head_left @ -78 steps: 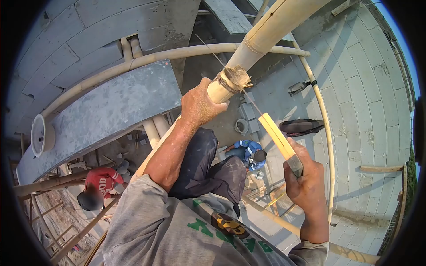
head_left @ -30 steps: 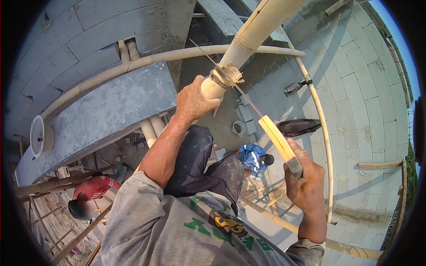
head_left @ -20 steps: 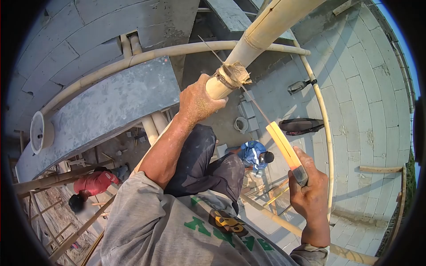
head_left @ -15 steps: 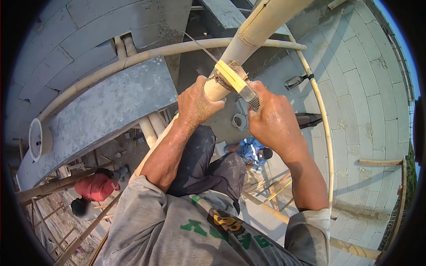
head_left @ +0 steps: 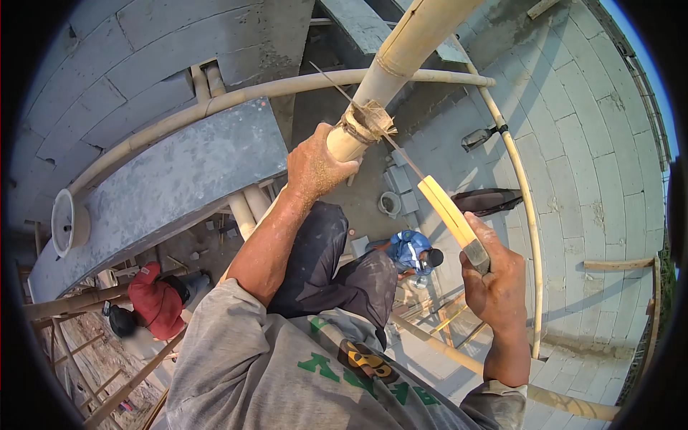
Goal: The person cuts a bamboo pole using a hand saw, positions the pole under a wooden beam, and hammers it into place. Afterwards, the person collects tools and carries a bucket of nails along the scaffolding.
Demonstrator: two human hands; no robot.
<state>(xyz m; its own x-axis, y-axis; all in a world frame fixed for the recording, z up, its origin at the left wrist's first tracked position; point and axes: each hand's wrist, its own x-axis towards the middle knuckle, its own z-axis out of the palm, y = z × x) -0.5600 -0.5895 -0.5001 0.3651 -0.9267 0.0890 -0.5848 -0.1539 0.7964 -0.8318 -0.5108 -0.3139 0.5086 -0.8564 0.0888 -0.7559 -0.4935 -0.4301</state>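
My left hand (head_left: 315, 161), dusted with sawdust, is closed around a thick bamboo pole (head_left: 403, 54) just below a splintered cut. A hand saw (head_left: 448, 208) with a yellow and grey handle is gripped in my right hand (head_left: 494, 287), low and to the right of the pole. Its thin blade crosses the pole at the cut, and the tip sticks out beyond on the upper left. Frayed fibres hang at the cut edge. Part of the blade is hidden by the bamboo.
A grey board (head_left: 179, 165) carries a white bucket (head_left: 70, 223) on the left. Thinner bamboo poles (head_left: 523, 193) frame the space. Far below are a person in blue (head_left: 408, 251) and a person in red (head_left: 156, 301). Block walls (head_left: 588, 143) stand on both sides.
My right hand has pulled the saw down and to the right, away from the pole, baring more blade. My left hand stays on the bamboo. Both people below have shifted slightly.
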